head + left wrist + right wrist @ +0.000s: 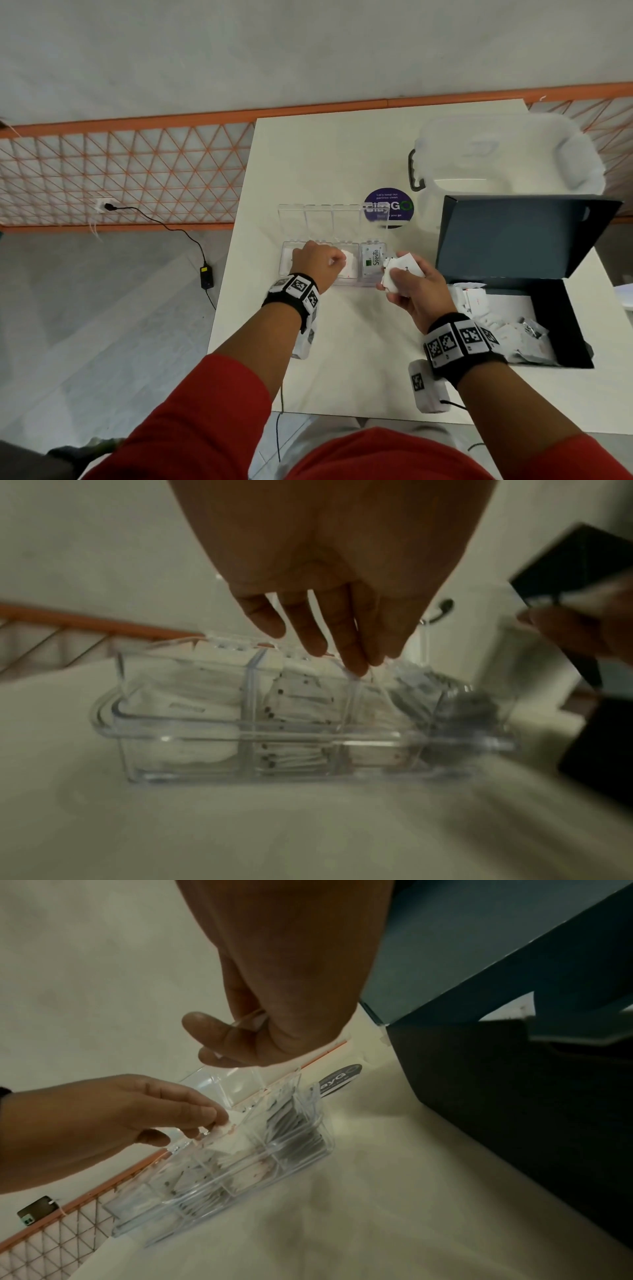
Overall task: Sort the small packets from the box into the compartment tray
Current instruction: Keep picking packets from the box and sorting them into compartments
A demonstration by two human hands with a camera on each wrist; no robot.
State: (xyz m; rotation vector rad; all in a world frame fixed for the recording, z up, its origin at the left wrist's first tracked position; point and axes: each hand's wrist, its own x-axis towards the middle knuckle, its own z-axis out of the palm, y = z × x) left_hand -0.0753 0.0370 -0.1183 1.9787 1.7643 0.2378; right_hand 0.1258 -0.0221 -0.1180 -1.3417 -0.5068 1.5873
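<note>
On the cream table (342,154) by an orange mesh railing (120,171), my left hand (317,263) pinches a white packet (347,260) over the clear tray (371,282), my right hand (416,287) clutches several packets (404,269).

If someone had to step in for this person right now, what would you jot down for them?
Left hand: over the compartment tray, fingertips pinching a white packet into the third compartment from the left.
Right hand: just right of the tray, holds a small bunch of white packets.
Tray lid is open; all four compartments already hold packets, with Stevia packets in the rightmost.
Dark box stands open at the right, more packets still inside.
Left to do: drop this one, sort the bunch in hand, then empty the box.
</note>
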